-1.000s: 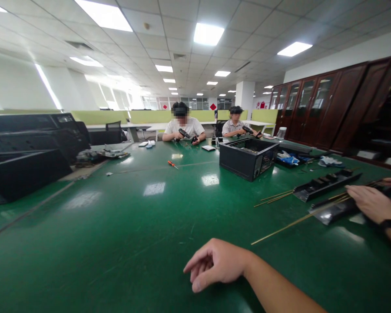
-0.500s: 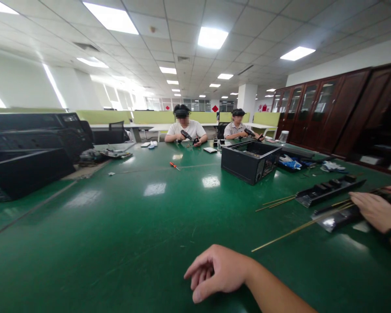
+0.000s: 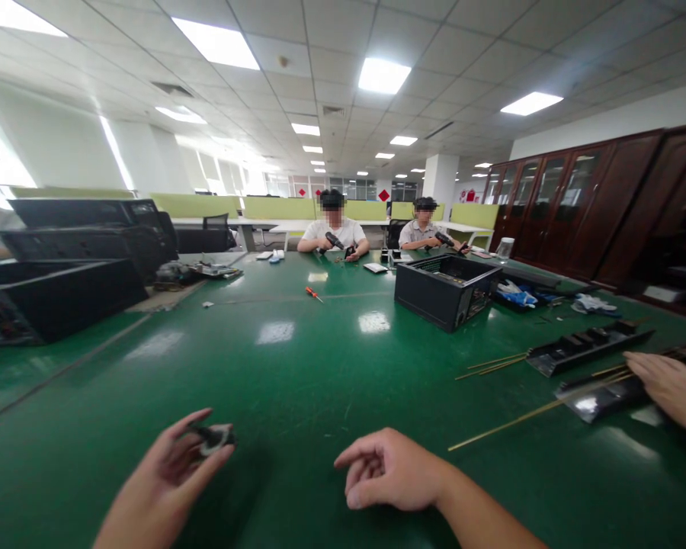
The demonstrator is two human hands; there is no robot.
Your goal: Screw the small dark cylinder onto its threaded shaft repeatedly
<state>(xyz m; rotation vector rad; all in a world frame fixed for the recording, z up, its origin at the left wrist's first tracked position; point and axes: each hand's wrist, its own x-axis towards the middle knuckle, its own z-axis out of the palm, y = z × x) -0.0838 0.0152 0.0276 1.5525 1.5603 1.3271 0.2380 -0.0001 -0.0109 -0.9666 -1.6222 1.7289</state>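
My left hand [image 3: 168, 476] is at the lower left, gripping a small dark and grey piece [image 3: 214, 438] between thumb and fingertips. The piece has a curved, pale inner edge; its exact kind is too blurred to tell. It is held above the green tabletop [image 3: 251, 381]. To the right of it, my right hand [image 3: 392, 473] hovers low over the table, with the index finger stretched out, the thumb apart from it and the other fingers loosely curled. Nothing shows between its fingers. Nearest to this hand is the end of a thin brass-coloured rod [image 3: 508, 425].
Another person's hand [image 3: 666, 385] rests on rods over a black tray [image 3: 597, 396] at right. A second black tray [image 3: 591, 347] lies behind it. A black computer case [image 3: 428, 297] and an orange screwdriver [image 3: 313, 293] are farther back. More cases [image 3: 85, 305] stand left. Two people sit opposite.
My left hand has come into view at the lower left with the small dark piece in it. My right hand keeps its pose. The whole view has shifted slightly.
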